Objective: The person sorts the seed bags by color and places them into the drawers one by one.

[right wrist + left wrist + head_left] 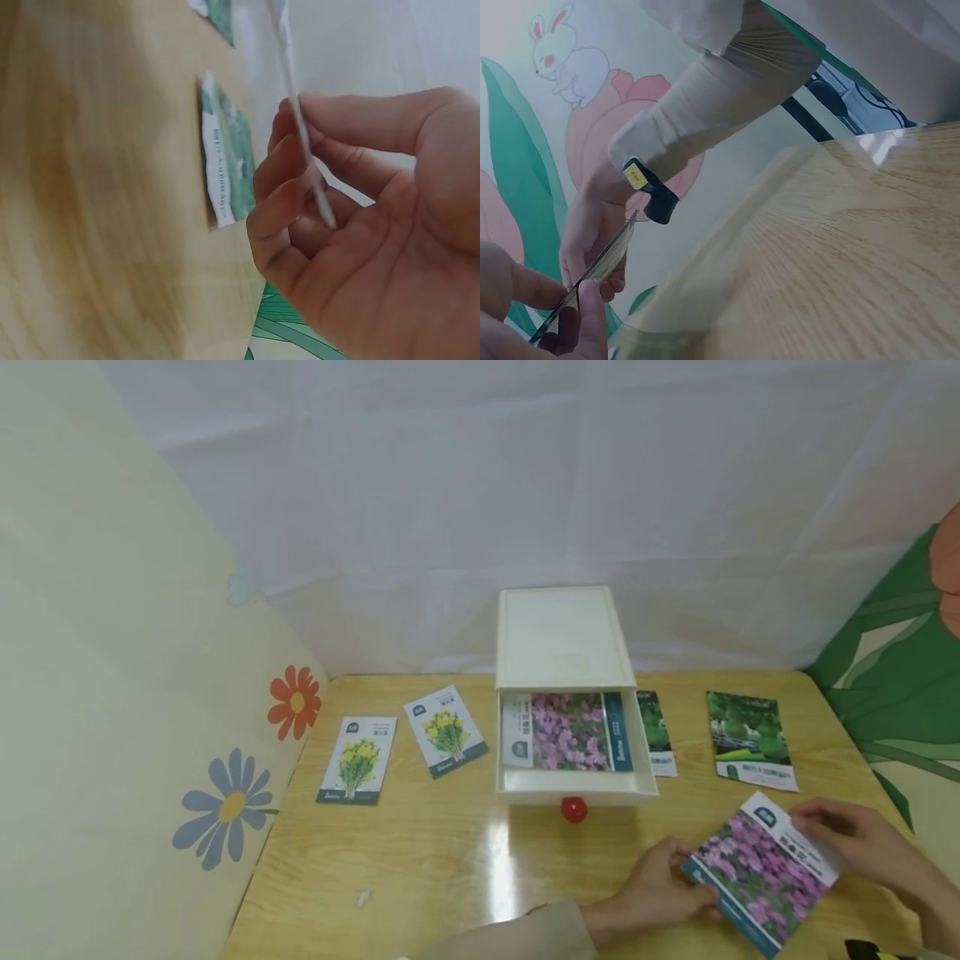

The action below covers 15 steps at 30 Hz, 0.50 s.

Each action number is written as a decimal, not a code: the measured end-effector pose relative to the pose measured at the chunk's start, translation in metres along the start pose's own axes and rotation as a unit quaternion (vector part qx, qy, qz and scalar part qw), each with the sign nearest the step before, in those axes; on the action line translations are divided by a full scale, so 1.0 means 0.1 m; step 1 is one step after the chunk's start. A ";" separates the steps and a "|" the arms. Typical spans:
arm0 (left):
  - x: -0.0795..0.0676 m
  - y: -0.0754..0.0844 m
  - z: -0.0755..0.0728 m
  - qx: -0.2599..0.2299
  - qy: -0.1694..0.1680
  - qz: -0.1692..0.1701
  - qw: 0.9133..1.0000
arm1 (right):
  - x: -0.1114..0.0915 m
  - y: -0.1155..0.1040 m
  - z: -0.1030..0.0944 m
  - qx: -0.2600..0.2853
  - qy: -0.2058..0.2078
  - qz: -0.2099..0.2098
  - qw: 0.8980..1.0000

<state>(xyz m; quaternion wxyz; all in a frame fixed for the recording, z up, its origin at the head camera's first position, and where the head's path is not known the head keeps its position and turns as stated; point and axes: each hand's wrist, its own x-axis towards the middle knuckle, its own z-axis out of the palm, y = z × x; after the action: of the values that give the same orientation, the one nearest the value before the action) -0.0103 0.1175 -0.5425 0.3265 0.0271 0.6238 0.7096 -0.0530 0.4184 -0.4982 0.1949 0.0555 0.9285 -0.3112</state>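
A seed packet with purple-pink flowers (765, 877) is held above the front right of the table, tilted. My left hand (652, 887) pinches its lower left edge between thumb and fingers, as the left wrist view also shows, where the packet (592, 270) appears nearly edge-on. On the opposite edge, my right hand (862, 843) grips the packet between thumb and fingers; the right wrist view shows its thin side (304, 142). Another purple-flower packet (570, 731) lies inside the pulled-out drawer (581, 783) of a white box (562, 635), which has a red knob (573, 810).
Two yellow-flower packets (358, 760) lie left of the box. To its right is a green packet (750, 739), and a second green one (660, 735) is partly hidden by the drawer. A white cloth (420, 510) hangs behind the wooden table (405, 860).
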 end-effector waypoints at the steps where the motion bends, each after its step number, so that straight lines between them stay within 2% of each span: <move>1: -0.01 0.03 -0.01 -0.002 -0.001 0.004 1.000 | -0.02 0.00 -0.01 0.008 -0.001 -0.002 1.000; 7: -0.05 0.22 -0.08 -0.007 -0.005 -0.003 1.000 | -0.10 0.04 -0.07 0.075 0.002 -0.024 0.997; 11: -0.08 0.34 -0.13 -0.026 -0.025 0.015 0.999 | -0.13 0.04 -0.11 0.115 -0.008 -0.021 0.993; 15: -0.13 0.45 -0.17 -0.033 -0.041 0.033 0.998 | -0.17 -0.01 -0.12 0.135 0.010 -0.011 0.991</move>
<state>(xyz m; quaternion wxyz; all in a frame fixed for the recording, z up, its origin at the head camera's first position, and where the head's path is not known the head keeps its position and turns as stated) -0.0273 0.0962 -0.5008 0.3290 0.0656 0.5846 0.7387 -0.0412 0.4256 -0.4820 0.1732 0.0737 0.8802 -0.4356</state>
